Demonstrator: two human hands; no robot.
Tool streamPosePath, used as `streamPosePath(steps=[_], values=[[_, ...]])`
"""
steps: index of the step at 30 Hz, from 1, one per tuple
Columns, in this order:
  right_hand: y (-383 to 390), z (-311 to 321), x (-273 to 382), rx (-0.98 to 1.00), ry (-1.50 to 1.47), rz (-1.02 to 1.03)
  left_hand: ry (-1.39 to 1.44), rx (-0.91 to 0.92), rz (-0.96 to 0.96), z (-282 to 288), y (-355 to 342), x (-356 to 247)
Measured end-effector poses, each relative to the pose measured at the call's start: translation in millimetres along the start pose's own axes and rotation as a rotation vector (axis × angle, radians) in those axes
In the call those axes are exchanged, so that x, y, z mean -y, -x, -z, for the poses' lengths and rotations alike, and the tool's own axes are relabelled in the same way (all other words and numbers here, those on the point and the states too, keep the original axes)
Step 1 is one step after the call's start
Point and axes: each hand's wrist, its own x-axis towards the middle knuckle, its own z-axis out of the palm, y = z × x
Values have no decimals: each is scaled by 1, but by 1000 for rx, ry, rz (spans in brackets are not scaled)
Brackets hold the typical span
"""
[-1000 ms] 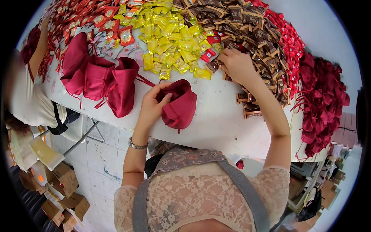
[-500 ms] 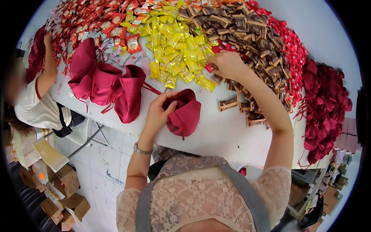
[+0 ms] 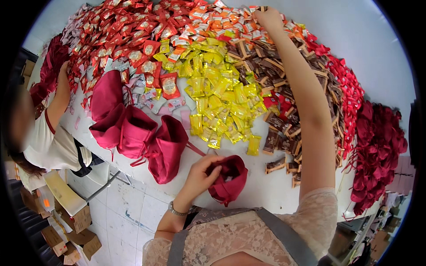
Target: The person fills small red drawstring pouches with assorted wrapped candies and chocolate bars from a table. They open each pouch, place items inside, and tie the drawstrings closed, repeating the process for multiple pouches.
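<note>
My left hand [image 3: 202,174] grips the rim of an open maroon drawstring bag [image 3: 230,186], with something pale inside. Three similar standing bags [image 3: 165,155] are just to its left. My right arm reaches far over the table, with my right hand [image 3: 267,17] at the back edge among orange-and-white packets [image 3: 226,20], fingers closed on a small item too tiny to make out. Yellow wrapped packets [image 3: 217,97] fill the middle, brown-and-tan packets [image 3: 277,137] lie beside my right arm, and red packets [image 3: 142,26] are heaped at the back left.
A white table [image 3: 266,195] also bears red packets [image 3: 348,88] and a maroon bag pile [image 3: 377,155] at the right. A co-worker [image 3: 49,137] works at the left, hand [image 3: 65,73] by maroon fabric. Cardboard boxes [image 3: 82,221] and a folding chair [image 3: 100,175] are at lower left.
My right hand has moved from the brown packets up to the back of the piles. The view has shifted, so the table appears lower. My left hand still holds the bag.
</note>
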Motion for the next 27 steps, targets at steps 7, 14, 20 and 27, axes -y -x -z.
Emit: streamPosePath(steps=[7,14,20,27], values=[[22,-80,41,94,311,387,34,32,18,5,0,3],[-11,-131,37,207,270,175,11,47,-2,4,-6,-4],[-10,-41,48,170,416,119,31,53,10,8,-2,-1],[0,0,9,108,606,-89,36,-122,33,2,2,-16]])
